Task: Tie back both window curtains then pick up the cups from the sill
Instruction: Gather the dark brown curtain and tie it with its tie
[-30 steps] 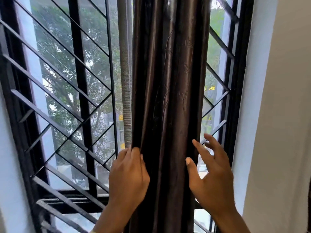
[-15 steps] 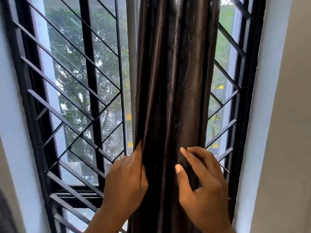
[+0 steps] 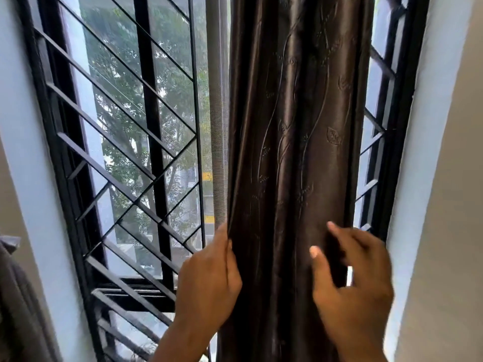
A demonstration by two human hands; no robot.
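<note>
A dark brown satin curtain (image 3: 292,121) with an embossed leaf pattern hangs bunched in folds before the right half of the window. My left hand (image 3: 209,280) grips its left edge, fingers wrapped behind the cloth. My right hand (image 3: 350,278) curls around the right side of the bunch, thumb in front and fingers spread and blurred, so I cannot tell how firmly it holds. A thin grey sheer strip (image 3: 218,126) hangs just left of the dark curtain. No cups and no sill are in view.
A black metal window grille (image 3: 125,142) with diagonal bars fills the left; trees show behind the glass. The white wall reveal (image 3: 423,178) stands close on the right. Grey cloth (image 3: 13,296) shows at the lower left edge.
Both hands have gathered the curtain tighter; my right hand moved from its right edge to its front. The view shifted left, and grey cloth appeared at lower left.
</note>
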